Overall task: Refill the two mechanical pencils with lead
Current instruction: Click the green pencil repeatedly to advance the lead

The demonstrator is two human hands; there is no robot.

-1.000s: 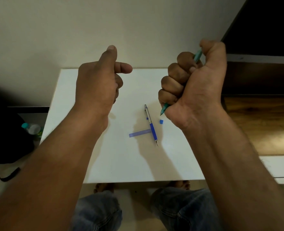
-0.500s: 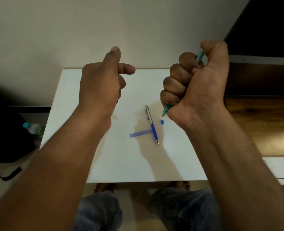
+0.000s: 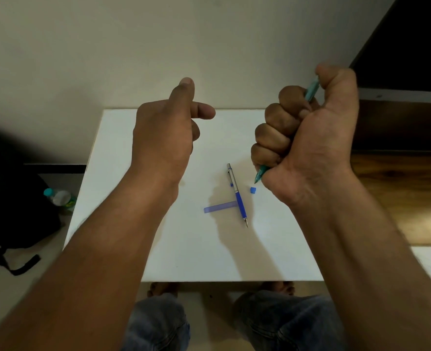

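My right hand [image 3: 308,140] grips the teal pencil [image 3: 311,91] in a fist, above-right of the blue pencil [image 3: 239,201] on the table [image 3: 196,257]; my left hand [image 3: 163,138] is half-curled, grasp indeterminate

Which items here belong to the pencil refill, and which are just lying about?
For the job: teal mechanical pencil gripped in the right hand; blue-and-silver mechanical pencil, translucent blue lead case and small blue square piece on the white table.
Lying about: black backpack and clear bottle with teal cap, left of the table.
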